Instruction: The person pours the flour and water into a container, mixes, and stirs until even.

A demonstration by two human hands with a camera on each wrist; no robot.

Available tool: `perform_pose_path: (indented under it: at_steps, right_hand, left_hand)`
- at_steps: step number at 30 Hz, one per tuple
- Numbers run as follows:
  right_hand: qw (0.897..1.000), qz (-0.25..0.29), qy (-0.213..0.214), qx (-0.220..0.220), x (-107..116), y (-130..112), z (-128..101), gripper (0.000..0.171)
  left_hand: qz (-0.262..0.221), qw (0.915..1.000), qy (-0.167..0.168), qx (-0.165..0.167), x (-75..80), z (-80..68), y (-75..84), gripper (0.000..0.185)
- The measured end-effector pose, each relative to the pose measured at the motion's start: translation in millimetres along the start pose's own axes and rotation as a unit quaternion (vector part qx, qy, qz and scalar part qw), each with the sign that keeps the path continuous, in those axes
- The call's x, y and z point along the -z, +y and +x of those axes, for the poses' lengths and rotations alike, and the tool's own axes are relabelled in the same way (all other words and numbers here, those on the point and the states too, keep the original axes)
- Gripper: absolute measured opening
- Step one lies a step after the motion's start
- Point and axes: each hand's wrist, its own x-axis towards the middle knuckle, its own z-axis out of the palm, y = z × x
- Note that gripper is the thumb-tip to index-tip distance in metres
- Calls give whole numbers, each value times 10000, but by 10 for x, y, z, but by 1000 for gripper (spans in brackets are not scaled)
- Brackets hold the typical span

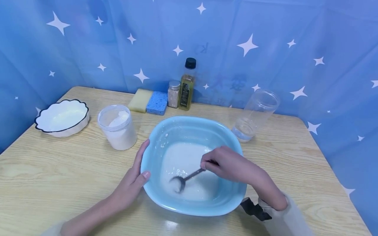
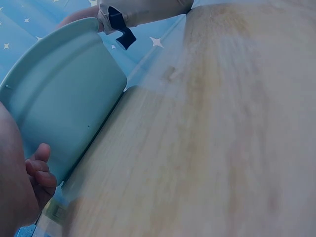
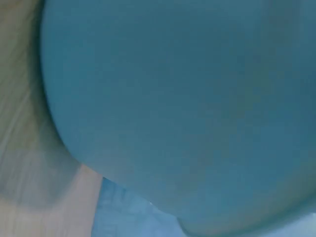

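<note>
A light blue basin (image 1: 192, 209) stands on the wooden table, with milky white liquid (image 1: 189, 157) inside. My left hand (image 1: 134, 180) holds its left rim, the thumb on the edge and the fingers along the outer wall. Some of those fingers (image 2: 43, 173) show bent beside the basin wall in the left wrist view. My right hand (image 1: 225, 164) reaches over the right rim and grips the handle of a dark spoon (image 1: 193, 174). The spoon's head is blurred and partly in the liquid. The basin's outer wall (image 3: 163, 108) fills most of the right wrist view.
Left of the basin are a clear jar of white powder (image 1: 119, 134) and a white scalloped dish (image 1: 63, 127). Behind it stand a yellow sponge (image 1: 140, 101), a blue sponge (image 1: 157, 102), a small shaker jar (image 1: 173, 95) and an oil bottle (image 1: 186, 90). A clear container (image 1: 254, 114) is back right.
</note>
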Motion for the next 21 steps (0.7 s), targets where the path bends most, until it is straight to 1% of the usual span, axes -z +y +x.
perform_pose_path:
  at_steps: [2,5,9,12,16,19,21]
  right_hand:
    - [9997,87,-244,20,40,-17,-47,25]
    - [9988,126,-458,-149,125,-21,-126,26]
    - [9977,-113,-435,-515,250,26,-238,27]
    - [9952,-505,-151,-828,330,74,-298,27]
    - [9846,-1054,535,-1286,389,135,-308,24]
    - [9756,-1236,1007,-1508,363,177,-243,20]
    - [9727,-1253,1207,-1535,312,189,-165,18]
  left_hand:
    - [-67,10000,-6,25,-2,-3,-9,69]
    - [-126,9999,-22,60,-6,-5,-16,68]
    - [-227,9997,-8,107,-18,7,0,68]
    - [-238,9996,42,127,-26,14,10,68]
    - [-124,9999,56,98,-22,11,0,69]
    - [-38,10000,35,69,-13,5,-16,69]
    - [-30,10000,32,54,-8,1,-22,69]
